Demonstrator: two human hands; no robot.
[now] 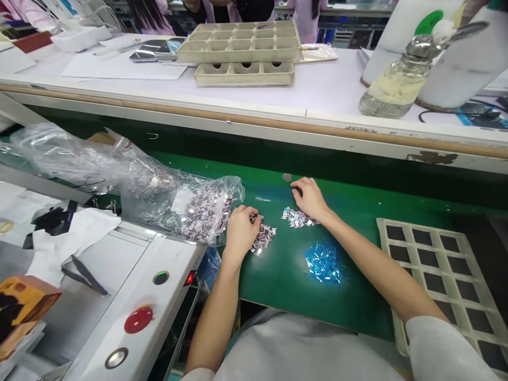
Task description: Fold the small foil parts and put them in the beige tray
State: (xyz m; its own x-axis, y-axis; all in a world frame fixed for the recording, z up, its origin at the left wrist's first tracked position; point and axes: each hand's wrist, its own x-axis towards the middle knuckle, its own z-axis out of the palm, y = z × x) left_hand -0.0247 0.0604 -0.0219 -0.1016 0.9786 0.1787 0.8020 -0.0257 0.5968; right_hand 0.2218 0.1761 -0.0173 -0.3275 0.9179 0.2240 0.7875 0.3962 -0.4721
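My left hand (240,230) rests at the edge of a heap of small silvery-brown parts (264,241), thumb and fingertips drawn together. Whatever is between those fingertips is too small to name. My right hand (310,197) is just above a smaller heap of similar parts (297,217), its thumb and forefinger curved and slightly apart, with nothing visible between them. Close to its fingertips lies a small grey piece (287,177). Nearer my body is a heap of shiny blue film strips (324,263). Left of my left hand, a clear plastic bag (234,186) holds many more of the small parts.
The green work surface (273,286) meets a machine panel with a red button (138,319) on the left. A compartmented tray (440,264) lies at right. On the raised shelf stand stacked trays (242,45) and a glass bottle (391,90). People sit beyond.
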